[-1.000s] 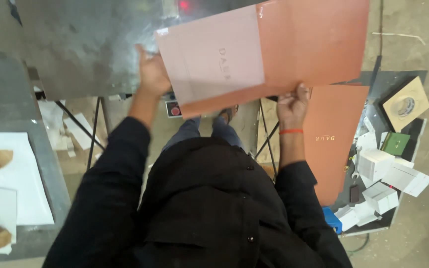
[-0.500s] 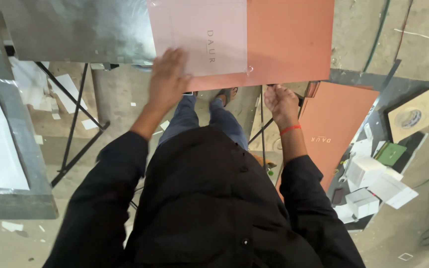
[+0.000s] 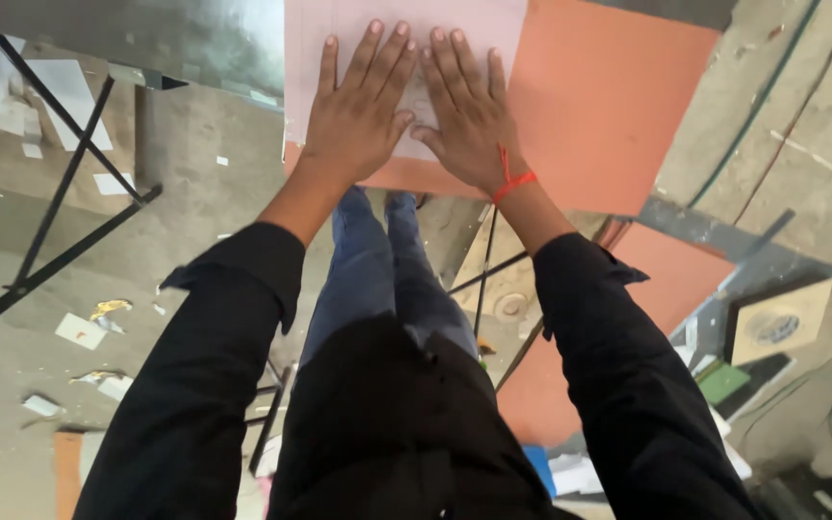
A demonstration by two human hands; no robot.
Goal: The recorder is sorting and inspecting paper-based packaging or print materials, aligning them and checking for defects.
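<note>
Metal table point(image 3: 146, 39) (orange sheet point(image 3: 618, 116) atop)

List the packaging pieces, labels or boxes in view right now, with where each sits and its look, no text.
Pink sheet: top centre, flat rectangle under left hand and right hand.
Orange card: beneath it, larger rectangle.
Second orange card: lower right.
Tan square box: far right, round label.
Green flat piece: below it.
</note>
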